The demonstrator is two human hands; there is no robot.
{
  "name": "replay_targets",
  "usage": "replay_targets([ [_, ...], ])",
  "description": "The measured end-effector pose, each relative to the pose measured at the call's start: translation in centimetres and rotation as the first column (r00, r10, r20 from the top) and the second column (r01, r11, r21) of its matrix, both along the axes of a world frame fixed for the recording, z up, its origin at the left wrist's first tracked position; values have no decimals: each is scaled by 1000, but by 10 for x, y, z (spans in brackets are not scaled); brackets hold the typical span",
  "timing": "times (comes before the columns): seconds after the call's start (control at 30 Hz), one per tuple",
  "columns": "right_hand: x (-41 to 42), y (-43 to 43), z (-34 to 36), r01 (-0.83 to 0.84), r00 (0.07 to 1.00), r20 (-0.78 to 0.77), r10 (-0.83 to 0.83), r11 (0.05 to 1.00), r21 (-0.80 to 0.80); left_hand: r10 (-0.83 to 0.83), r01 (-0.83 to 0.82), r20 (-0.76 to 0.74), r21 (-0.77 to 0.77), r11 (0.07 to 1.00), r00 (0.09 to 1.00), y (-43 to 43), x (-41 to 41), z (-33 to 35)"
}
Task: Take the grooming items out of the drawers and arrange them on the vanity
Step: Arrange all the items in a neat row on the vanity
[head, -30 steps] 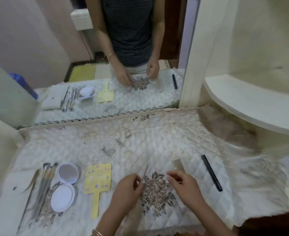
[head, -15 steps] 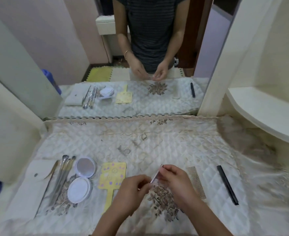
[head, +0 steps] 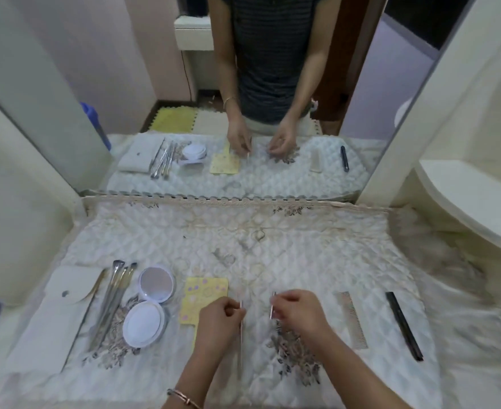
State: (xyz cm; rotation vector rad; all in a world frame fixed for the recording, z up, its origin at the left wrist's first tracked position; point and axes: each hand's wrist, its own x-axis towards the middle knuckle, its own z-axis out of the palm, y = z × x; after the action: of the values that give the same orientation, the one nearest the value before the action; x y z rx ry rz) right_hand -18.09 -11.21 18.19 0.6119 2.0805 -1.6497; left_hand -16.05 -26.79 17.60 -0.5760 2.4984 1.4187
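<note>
Hands moved apart, left hand (head: 215, 323) pinches thin stick (head: 240, 343), right hand (head: 300, 315) pinches metal piece (head: 272, 305), quilted cloth (head: 302, 246), mirror (head: 125, 84).

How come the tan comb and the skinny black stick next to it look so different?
The tan toothed comb is pale; the slim black stick is dark. The comb is wider, with fine teeth showing; the stick is narrow, with no teeth visible. The stick is longer than the comb. Both lie flat on the quilted white cloth, slanted alike, to the right of the right hand, untouched.
</note>
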Motion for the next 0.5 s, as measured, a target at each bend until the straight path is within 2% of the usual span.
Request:
replay_targets([
  [0.1,11,-16,-13,-97,993,-46,112,963,251,-76,73,-19,-145,987,997,4,-1,-9],
  [0.17,12,-19,-13,-131,985,-62,159,938,322,-116,110,-14,-201,973,993,5,1,-13],
  [0.33,12,-14,-16,-134,979,-91,184,907,398,-171,167,0,-226,960,985,3,3,-15],
  [0.5,27,16,-12,-30,988,-131,83,931,364,-192,163,-91,-260,952,977,3,3,-17],
])
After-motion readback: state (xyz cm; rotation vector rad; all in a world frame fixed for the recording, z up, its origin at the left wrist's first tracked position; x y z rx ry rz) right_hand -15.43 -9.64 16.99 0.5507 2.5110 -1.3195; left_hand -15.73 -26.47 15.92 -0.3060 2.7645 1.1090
